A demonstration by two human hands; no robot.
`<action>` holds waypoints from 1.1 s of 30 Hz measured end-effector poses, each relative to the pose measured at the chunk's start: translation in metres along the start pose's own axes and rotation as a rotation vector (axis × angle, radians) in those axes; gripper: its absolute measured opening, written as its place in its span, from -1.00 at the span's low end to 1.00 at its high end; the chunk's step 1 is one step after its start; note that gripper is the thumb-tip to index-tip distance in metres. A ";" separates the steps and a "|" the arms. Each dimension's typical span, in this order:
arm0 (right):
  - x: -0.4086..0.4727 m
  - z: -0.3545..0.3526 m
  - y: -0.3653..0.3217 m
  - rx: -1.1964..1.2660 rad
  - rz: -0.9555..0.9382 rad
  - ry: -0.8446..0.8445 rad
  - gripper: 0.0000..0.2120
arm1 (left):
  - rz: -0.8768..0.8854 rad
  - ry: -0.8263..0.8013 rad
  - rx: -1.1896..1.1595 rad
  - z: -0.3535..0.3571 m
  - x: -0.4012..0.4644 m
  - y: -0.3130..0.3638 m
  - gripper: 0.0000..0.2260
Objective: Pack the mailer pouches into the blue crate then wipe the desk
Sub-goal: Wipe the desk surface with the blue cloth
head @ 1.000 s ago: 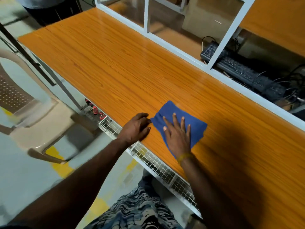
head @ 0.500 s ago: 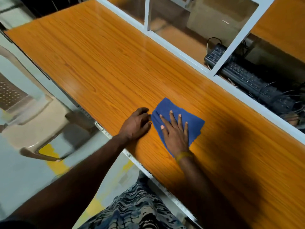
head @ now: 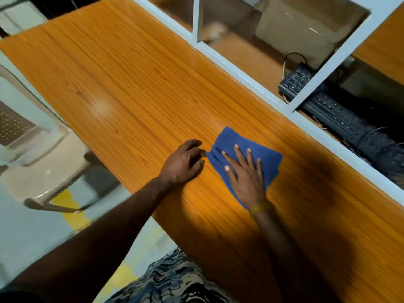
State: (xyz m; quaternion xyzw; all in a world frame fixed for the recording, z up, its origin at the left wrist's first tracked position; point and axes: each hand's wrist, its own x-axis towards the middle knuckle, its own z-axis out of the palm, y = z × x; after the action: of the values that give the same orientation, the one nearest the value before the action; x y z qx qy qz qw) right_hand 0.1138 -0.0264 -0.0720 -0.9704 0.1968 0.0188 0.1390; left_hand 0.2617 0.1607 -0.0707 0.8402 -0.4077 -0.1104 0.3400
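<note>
A folded blue cloth (head: 270, 161) lies on the orange wood-grain desk (head: 122, 88), near its middle. My right hand (head: 246, 174) presses flat on the cloth with fingers spread. Just left of it, my left hand (head: 184, 164) rests on the desk with fingers curled, its fingertips touching the cloth's left corner. No mailer pouches and no blue crate are in view.
A white-framed glass partition (head: 244, 72) runs along the desk's far edge. Behind it lie black keyboards (head: 341, 119) and cables. A beige plastic chair (head: 41, 162) stands left of the desk, over a grey floor with yellow marks.
Both hands and the cloth have slid away from the desk's front edge, toward the partition. The wire tray under the edge has left the view.
</note>
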 end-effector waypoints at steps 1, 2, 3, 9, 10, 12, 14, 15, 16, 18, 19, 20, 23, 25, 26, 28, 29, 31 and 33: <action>-0.005 -0.004 0.014 0.013 -0.040 -0.013 -0.57 | 0.000 -0.003 -0.003 0.000 0.003 -0.002 -0.72; -0.003 -0.007 0.029 0.024 -0.044 -0.003 -0.58 | 0.002 -0.009 -0.009 0.000 0.006 -0.004 -0.72; 0.003 -0.012 0.041 0.026 -0.008 0.024 -0.58 | 0.004 -0.014 -0.009 -0.001 0.009 -0.004 -0.71; 0.091 -0.013 0.027 0.055 0.321 0.110 -0.57 | -0.014 0.023 0.028 0.006 0.038 0.006 -0.71; 0.093 -0.013 0.023 0.053 0.274 0.085 -0.57 | -0.004 0.026 0.036 0.008 0.043 0.007 -0.71; 0.080 -0.014 0.025 0.032 0.125 0.034 -0.58 | 0.005 0.023 0.046 0.010 0.053 0.008 -0.71; 0.062 -0.017 0.042 0.027 0.030 0.012 -0.59 | 0.012 0.027 0.057 0.011 0.058 0.005 -0.70; 0.059 -0.020 0.054 0.025 0.021 0.014 -0.59 | 0.022 0.025 0.064 0.012 0.059 0.003 -0.70; 0.063 -0.024 0.065 0.029 0.040 0.027 -0.60 | 0.031 0.023 0.072 0.012 0.058 0.003 -0.70; 0.086 -0.028 0.075 0.048 0.140 0.071 -0.61 | 0.049 0.022 0.096 0.013 0.058 0.002 -0.70; 0.103 -0.029 0.075 0.049 0.198 0.095 -0.61 | 0.061 0.026 0.107 0.014 0.059 0.003 -0.70; 0.120 -0.028 0.070 0.045 0.238 0.115 -0.61 | 0.068 0.030 0.113 0.015 0.059 0.003 -0.70; 0.163 -0.026 0.047 0.079 0.221 0.092 -0.60 | 0.064 0.039 0.124 0.014 0.059 0.006 -0.70; 0.167 -0.024 0.041 0.046 0.119 0.055 -0.60 | 0.074 0.042 0.115 0.012 0.058 0.007 -0.72; 0.162 -0.023 0.044 0.022 0.041 0.042 -0.60 | 0.074 0.047 0.104 0.012 0.057 0.007 -0.73; 0.151 -0.025 0.061 0.017 -0.099 0.033 -0.60 | 0.063 0.068 0.092 0.012 0.057 0.006 -0.75; 0.148 -0.029 0.072 0.021 -0.126 0.037 -0.61 | 0.055 0.079 0.085 0.012 0.056 0.007 -0.75; 0.160 -0.034 0.082 0.016 -0.066 0.062 -0.59 | 0.053 0.097 0.084 0.012 0.055 0.008 -0.76; 0.184 -0.034 0.075 0.022 0.067 0.075 -0.59 | 0.061 0.090 0.089 0.013 0.057 0.009 -0.76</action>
State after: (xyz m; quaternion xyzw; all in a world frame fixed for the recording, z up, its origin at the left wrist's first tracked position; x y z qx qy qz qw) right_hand 0.2541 -0.1715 -0.0760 -0.9617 0.2343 -0.0149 0.1417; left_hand 0.2870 0.1076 -0.0692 0.8458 -0.4220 -0.0441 0.3235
